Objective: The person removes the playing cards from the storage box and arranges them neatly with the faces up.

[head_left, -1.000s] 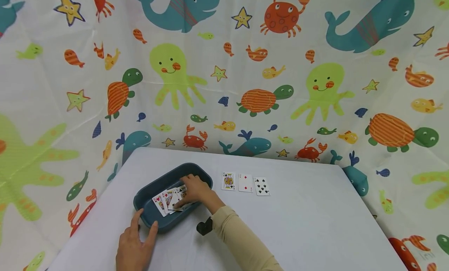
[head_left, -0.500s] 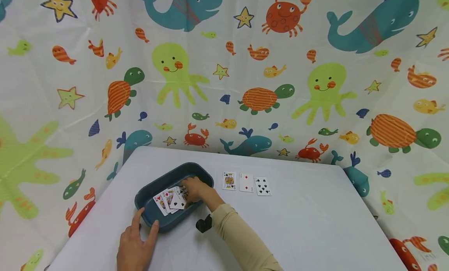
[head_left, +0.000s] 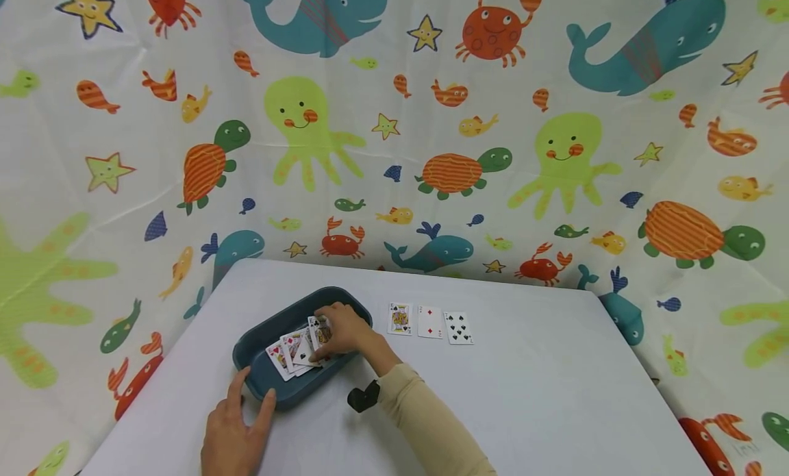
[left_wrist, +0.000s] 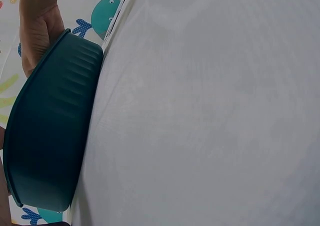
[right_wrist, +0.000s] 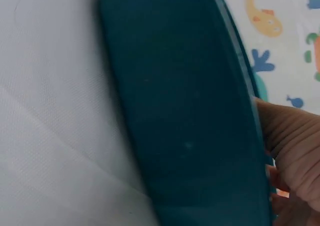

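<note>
Left hand (head_left: 233, 431): thumb and forefinger spread wide, touching near left end of blue-green bin (head_left: 261, 375). Right hand (head_left: 345, 331) inside bin, pinching face card (head_left: 317, 331) beside overlapping cards (head_left: 294, 351). Three face-up cards (head_left: 430, 323) in row on white table (head_left: 555, 394), right of bin.

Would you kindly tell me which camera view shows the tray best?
The head view: it looks down into the tray, showing its rim and the cards inside. The left wrist view shows mainly its outer wall; the right wrist view shows the outer wall too, cropped and slightly blurred.
</note>
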Available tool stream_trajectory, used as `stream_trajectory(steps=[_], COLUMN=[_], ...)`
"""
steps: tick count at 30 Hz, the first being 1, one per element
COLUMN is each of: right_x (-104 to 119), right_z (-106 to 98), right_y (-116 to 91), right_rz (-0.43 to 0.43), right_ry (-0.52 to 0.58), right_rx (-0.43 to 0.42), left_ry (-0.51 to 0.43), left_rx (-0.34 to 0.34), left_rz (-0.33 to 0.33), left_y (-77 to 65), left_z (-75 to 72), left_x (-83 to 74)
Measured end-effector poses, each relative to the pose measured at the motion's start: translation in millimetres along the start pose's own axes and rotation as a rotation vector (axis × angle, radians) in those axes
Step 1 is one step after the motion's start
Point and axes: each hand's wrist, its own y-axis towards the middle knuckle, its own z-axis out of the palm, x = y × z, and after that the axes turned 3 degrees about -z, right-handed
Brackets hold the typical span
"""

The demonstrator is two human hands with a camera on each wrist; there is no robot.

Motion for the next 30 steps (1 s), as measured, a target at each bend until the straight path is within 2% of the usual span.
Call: stream_trajectory(steps=[6,17,26,30], right_x=[-2,-1,-12,-19], right_z=[-8,-30,-36,-39], right_y=[-9,-38,-61,-74], right_rz=[-0.037,-0.086,-0.088,-0.076], right_ry=[0.123,0.334,0.498,0.523], right_rx=[-0.081,-0.203,-0.276,-0.304], left_ry=[0.006,0.008,-0.002,-0.006], left_rx=[0.005,0.014,-0.005,-0.012], left_rz=[-0.006,-0.016,-0.008,-0.003], left_y=[0.0,0.1,0.4,-0.3], left_z=[-0.2,1.1,1.9,1.6], left_x=[0.0,-0.3,0.8,1.2])
